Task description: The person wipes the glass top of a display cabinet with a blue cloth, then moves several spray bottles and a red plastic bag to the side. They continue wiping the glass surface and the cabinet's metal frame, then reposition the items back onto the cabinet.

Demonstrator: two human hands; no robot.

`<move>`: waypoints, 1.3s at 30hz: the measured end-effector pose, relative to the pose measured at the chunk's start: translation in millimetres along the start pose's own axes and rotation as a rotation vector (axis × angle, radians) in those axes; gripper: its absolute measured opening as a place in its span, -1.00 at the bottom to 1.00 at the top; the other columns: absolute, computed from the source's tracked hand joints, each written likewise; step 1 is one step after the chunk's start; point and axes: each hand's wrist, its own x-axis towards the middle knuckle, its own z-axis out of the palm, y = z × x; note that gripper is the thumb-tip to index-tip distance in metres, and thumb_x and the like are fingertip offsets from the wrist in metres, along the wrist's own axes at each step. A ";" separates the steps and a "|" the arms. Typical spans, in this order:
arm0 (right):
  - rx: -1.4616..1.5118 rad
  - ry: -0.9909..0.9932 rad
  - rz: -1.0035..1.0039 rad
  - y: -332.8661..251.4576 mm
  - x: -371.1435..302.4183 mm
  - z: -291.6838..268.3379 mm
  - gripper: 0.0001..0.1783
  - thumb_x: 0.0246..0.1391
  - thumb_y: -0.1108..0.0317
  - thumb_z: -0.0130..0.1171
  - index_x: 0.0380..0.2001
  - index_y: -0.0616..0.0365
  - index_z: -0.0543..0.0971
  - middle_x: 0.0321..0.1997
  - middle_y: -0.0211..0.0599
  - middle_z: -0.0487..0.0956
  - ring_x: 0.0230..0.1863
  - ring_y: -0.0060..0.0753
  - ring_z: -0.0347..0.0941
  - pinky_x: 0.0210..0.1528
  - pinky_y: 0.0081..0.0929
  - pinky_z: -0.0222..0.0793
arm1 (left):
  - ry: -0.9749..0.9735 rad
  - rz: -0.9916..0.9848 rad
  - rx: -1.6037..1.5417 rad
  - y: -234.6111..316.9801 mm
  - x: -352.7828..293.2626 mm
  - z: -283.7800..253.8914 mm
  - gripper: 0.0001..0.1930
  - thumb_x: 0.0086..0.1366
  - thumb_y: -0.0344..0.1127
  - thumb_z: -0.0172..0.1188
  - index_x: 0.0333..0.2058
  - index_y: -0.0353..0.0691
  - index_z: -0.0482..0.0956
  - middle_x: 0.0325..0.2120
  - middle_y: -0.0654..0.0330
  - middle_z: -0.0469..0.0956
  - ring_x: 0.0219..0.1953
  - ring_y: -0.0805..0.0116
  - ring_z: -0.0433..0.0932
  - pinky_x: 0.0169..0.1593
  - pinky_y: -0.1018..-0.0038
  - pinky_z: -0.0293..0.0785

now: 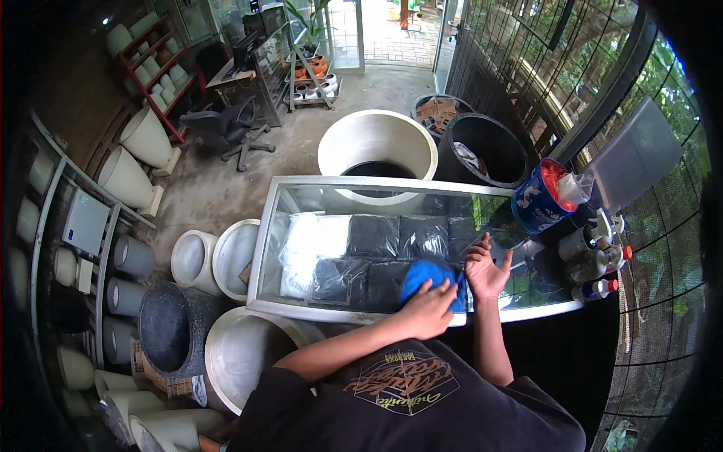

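Observation:
A blue cloth (431, 277) lies bunched on the glass top of a display case (392, 181) with a pale metal frame. My left hand (431, 307) presses on the cloth near the case's front edge, its fingers curled over it. Just right of the cloth, my right hand (486, 270) is raised with the palm up and the fingers apart, holding nothing. Under the glass sit dark plastic-wrapped packets (374, 235) and white ones (312, 239) at the left.
A blue bucket (533, 213) with red contents stands at the case's right end, near several spray bottles (595, 252). Large pots surround the case: a cream one (343, 143) behind, a black one (459, 132) beside it, and a pale one (226, 346) at the front left.

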 end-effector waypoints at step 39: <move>-1.770 -0.744 0.835 165.0 -58.5 5.6 -0.63 0.25 0.43 0.03 0.12 0.24 0.42 -0.06 -0.09 0.56 0.00 -0.28 0.46 0.13 -0.31 0.34 | 1.243 -0.280 -0.963 -78.2 -152.6 -73.4 -0.69 0.46 -0.23 0.10 0.06 -0.27 0.40 -0.04 0.13 0.53 0.03 0.35 0.51 0.13 0.43 0.36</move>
